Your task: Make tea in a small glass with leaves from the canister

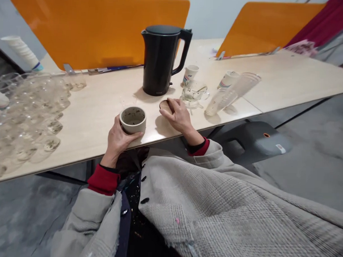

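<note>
My left hand (120, 137) is wrapped round a pale grey round pot (133, 128) near the table's front edge. Dark leaf-like bits cling inside the pot, which has no cover on it. To the right, my right hand (176, 115) grips a round brownish lid (164, 105) just over the tabletop, its fingers partly hiding it. Close beyond that hand stands a clear glass cup (194, 91) with dark bits in it. A black electric kettle (160, 61) stands upright behind both hands, handle to the right.
Many clear plastic cups (32, 111) with dark bits crowd the table's left side. Paper cups (190, 73) and a lying stack of clear cups (235, 93) are at right. Orange dividers (102, 30) line the back. A grey stool (256, 141) stands below the table's right side.
</note>
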`<state>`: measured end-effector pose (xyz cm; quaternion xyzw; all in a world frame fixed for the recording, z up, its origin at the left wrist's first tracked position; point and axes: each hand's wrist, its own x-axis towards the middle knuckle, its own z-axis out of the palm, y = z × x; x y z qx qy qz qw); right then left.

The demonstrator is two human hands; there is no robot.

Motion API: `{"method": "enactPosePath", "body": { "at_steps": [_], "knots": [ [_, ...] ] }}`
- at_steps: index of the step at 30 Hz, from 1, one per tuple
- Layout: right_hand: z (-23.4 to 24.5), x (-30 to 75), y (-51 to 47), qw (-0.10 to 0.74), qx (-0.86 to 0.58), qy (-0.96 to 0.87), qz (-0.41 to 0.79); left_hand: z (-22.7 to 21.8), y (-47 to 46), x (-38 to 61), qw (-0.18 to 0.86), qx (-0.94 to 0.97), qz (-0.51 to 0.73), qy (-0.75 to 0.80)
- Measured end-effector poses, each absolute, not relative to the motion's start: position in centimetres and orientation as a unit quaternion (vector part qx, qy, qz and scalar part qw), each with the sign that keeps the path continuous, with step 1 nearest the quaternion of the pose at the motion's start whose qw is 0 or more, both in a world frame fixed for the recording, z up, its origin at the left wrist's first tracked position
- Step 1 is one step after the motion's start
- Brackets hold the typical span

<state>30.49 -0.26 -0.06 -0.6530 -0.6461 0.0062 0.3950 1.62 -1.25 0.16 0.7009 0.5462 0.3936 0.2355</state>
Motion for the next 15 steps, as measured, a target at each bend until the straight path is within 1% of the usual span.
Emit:
{"method": "enactPosePath", "body": {
  "at_steps": [4, 6, 7, 9, 12, 13, 15],
  "knots": [
    [-2.1, 32.9, -1.0, 0.323, -0.704, -0.632, -0.018, 0.2, -1.2, 1.6, 0.234, 0.698, 0.391, 0.552],
    [-2.9, 33.7, -1.2, 0.31, -0.709, -0.634, -0.008, 0.1, -1.1, 1.5, 0.231, 0.7, 0.392, 0.551],
    [-3.1, 34.0, -1.2, 0.317, -0.705, -0.635, -0.005, 0.0, -1.1, 1.4, 0.229, 0.7, 0.393, 0.55],
    [-3.3, 34.7, -1.3, 0.366, -0.691, -0.623, -0.006, -0.1, -0.9, 1.3, 0.222, 0.701, 0.395, 0.551],
    [-2.5, 36.1, -1.3, 0.495, -0.676, -0.545, -0.02, -0.5, -0.7, 1.2, 0.214, 0.701, 0.402, 0.548],
    [-1.9, 36.7, -1.2, 0.525, -0.678, -0.515, -0.024, -0.6, -0.7, 1.1, 0.213, 0.702, 0.406, 0.545],
    [-0.7, 37.8, -0.8, 0.548, -0.687, -0.476, -0.027, -0.7, -0.7, 1.1, 0.213, 0.702, 0.413, 0.539]
  ]
}}
